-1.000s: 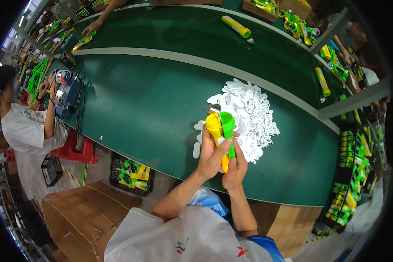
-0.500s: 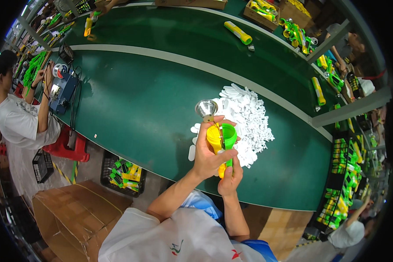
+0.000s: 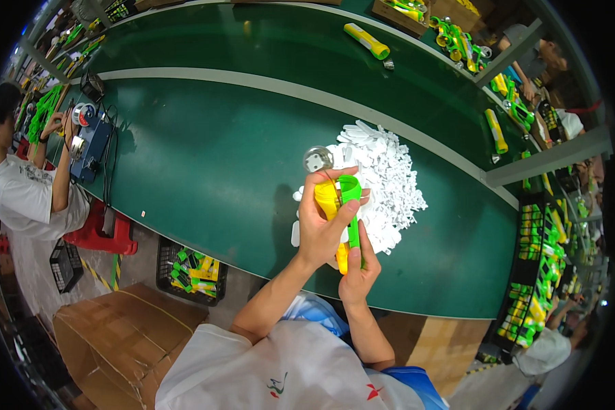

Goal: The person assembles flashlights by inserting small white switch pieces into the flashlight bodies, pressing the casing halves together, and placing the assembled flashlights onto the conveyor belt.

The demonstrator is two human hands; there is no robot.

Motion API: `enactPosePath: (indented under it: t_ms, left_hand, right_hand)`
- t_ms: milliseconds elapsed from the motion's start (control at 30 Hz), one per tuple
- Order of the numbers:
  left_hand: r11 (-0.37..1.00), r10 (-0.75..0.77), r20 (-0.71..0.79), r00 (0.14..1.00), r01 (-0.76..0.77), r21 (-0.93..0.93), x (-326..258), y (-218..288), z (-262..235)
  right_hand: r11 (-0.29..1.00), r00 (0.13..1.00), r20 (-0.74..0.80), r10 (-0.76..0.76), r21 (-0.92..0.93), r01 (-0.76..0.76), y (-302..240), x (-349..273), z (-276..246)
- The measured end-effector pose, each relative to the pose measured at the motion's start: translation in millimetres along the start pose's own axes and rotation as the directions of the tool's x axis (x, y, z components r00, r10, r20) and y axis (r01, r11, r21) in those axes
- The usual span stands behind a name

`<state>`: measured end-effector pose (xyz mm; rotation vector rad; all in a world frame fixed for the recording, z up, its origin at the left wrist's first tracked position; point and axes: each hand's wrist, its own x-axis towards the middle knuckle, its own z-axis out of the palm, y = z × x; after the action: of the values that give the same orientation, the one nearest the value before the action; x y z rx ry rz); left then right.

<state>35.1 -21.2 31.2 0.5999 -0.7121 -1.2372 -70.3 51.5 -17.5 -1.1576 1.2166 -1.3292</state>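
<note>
Over the green bench I hold a flashlight casing in two lengthwise halves, one yellow (image 3: 326, 197) and one green (image 3: 349, 186). My left hand (image 3: 316, 236) wraps round both near the wide end, its thumb across the green half. Lower down, at the narrow end, my right hand (image 3: 359, 273) grips the casing with its fingertips. A round silver lamp head (image 3: 318, 159) sticks out beyond my left fingers, showing its face with several small dots. Whatever lies between the halves is mostly hidden by my fingers.
A heap of small white plastic parts (image 3: 389, 184) lies just beyond and right of my hands. Flashlights, one of them yellow (image 3: 366, 41), lie on the far belt. Left, a co-worker (image 3: 31, 184) sits by a blue device (image 3: 92, 150). A black crate (image 3: 162, 266) stands below the bench.
The lamp head has turned from its silver side to its dotted face. My left thumb has moved up along the green half, and my right hand now grips nearer the narrow end.
</note>
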Motion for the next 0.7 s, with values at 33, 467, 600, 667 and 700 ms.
enactPosePath:
  t_ms: [33,467,600,667,700]
  left_hand:
    - [0.999,0.034,0.0,0.999,-0.034,-0.002,1.1,-1.7,0.6]
    - [0.973,0.073,-0.054,0.996,-0.06,0.221,-5.7,-6.3,6.3]
    - [0.954,0.082,0.028,0.996,-0.087,0.286,-8.1,-8.4,11.7]
    - [0.965,0.062,0.116,0.991,-0.089,0.246,-7.5,0.1,17.9]
    - [0.977,0.027,0.082,0.996,-0.043,0.207,-8.0,7.1,21.0]
  right_hand:
    - [0.998,0.999,-0.031,-0.043,-0.045,0.041,4.8,-0.6,1.2]
    - [0.993,0.986,0.135,-0.093,-0.054,0.101,1.7,4.8,-10.5]
    - [0.991,0.985,0.109,-0.136,0.014,0.135,19.2,-6.4,-15.7]
    - [0.983,0.982,0.09,-0.165,0.09,0.157,22.2,-9.6,-16.8]
    - [0.983,0.982,0.09,-0.165,0.092,0.157,26.6,-8.6,-19.6]
